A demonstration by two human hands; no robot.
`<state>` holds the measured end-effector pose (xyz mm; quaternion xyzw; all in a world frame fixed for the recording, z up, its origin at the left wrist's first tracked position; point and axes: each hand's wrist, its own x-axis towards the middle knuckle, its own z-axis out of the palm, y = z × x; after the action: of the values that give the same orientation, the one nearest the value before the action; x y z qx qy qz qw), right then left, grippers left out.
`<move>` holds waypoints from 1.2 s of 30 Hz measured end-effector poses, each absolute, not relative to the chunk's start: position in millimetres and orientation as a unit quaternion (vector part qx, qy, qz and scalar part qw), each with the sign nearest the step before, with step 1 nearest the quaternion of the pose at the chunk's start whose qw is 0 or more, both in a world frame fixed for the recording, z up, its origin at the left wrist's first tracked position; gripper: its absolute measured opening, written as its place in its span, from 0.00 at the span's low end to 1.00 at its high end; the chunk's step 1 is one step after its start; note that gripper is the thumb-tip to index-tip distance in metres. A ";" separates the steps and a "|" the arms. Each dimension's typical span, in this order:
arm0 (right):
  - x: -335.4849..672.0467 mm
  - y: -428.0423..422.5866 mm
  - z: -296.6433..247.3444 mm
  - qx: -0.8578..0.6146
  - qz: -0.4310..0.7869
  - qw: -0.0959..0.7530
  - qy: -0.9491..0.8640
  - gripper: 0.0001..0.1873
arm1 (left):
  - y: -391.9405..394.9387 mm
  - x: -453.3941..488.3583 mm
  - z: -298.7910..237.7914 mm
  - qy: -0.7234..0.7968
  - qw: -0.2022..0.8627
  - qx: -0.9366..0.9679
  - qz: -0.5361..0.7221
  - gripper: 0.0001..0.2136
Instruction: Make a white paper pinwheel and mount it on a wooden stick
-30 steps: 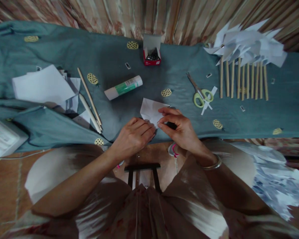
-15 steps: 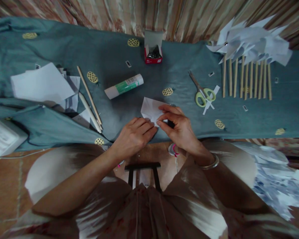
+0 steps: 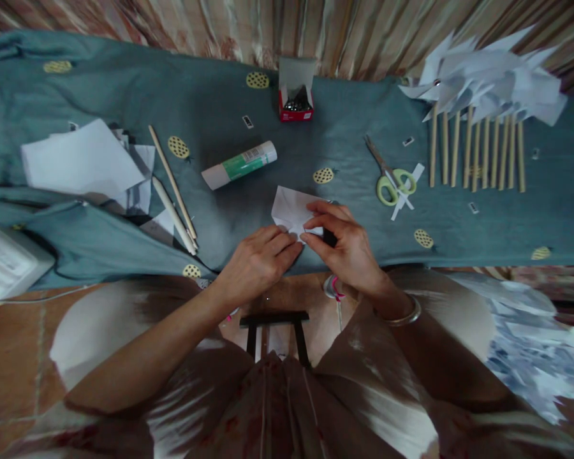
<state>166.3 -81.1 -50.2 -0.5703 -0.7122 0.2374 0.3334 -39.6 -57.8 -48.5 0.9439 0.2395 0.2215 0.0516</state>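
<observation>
Paper (image 3: 291, 207) | pinched by left hand (image 3: 256, 264) and right hand (image 3: 347, 245) grip (near edge) | rest beyond fingertips

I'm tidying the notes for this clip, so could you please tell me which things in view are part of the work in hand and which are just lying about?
In hand:
- white paper piece, pinched by left hand and right hand

Lying about on the teal cloth:
- glue stick
- green scissors
- red box
- finished pinwheels
- loose sticks
- paper sheets
</observation>
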 end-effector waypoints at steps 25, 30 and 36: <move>172.4 -89.2 -49.2 -0.538 0.195 0.310 -0.759 0.06 | -58.8 -40.1 -49.0 0.242 0.056 0.939 0.237 0.06; 172.5 -89.3 -50.6 -0.532 0.188 0.313 -0.764 0.07 | -58.0 -39.4 -50.6 0.246 0.061 0.937 0.241 0.06; 172.4 -89.5 -48.8 -0.526 0.171 0.307 -0.775 0.08 | -57.3 -38.7 -48.9 0.238 0.060 0.936 0.253 0.06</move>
<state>172.4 -89.5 -48.8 -0.5255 -0.7748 0.1709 0.3072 -38.7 -57.3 -48.9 0.9358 0.2383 0.2525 0.0602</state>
